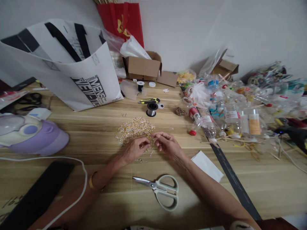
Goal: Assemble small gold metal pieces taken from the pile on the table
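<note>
My left hand (135,147) and my right hand (167,143) meet at the near edge of a heap of small gold and clear beads and wire pieces (136,127) on the wooden table (100,127). Both hands have their fingers pinched together on a tiny beaded piece between them; it is too small to make out clearly. A short beaded strand (143,160) lies on the table just below my left hand. White-handled scissors (160,189) lie shut between my forearms.
A spool of thin wire (152,109), a yellow utility knife (148,101), a white printed shopping bag (64,64), a cardboard box (143,67), a purple helmet-like thing (31,134), a white cable (79,166), and a pile of plastic bottles (230,108) surround me.
</note>
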The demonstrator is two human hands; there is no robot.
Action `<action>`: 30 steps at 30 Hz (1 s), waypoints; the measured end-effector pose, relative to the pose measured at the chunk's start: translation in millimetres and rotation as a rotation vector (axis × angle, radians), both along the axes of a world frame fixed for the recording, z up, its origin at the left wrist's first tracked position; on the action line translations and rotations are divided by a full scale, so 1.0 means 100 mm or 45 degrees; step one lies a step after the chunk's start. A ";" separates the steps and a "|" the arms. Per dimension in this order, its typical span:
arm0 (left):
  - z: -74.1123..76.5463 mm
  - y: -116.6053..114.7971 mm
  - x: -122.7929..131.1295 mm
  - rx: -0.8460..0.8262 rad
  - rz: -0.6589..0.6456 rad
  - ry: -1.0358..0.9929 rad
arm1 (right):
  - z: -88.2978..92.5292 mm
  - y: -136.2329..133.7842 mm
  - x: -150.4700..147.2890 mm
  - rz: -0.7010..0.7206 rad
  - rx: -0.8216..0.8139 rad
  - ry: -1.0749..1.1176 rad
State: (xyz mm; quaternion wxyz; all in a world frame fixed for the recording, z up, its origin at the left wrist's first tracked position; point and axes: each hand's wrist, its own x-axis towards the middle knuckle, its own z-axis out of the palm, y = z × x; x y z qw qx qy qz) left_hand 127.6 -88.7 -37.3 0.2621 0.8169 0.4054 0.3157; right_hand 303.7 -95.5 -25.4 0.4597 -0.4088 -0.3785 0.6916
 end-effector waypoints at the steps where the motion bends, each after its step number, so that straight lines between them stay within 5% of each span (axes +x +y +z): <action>1: 0.00 0.00 0.00 -0.002 -0.002 0.004 | 0.02 0.00 0.00 -0.004 -0.004 0.016; 9: 0.00 0.00 0.01 -0.077 -0.008 -0.075 | 0.15 -0.04 0.04 0.087 0.220 -0.136; 20: 0.18 -0.01 -0.05 -0.517 -0.012 -0.627 | 0.49 -0.26 0.11 0.327 1.012 -1.299; 30: 0.17 0.02 -0.06 -0.479 -0.027 -0.685 | 0.42 -0.22 0.14 0.406 1.089 -1.716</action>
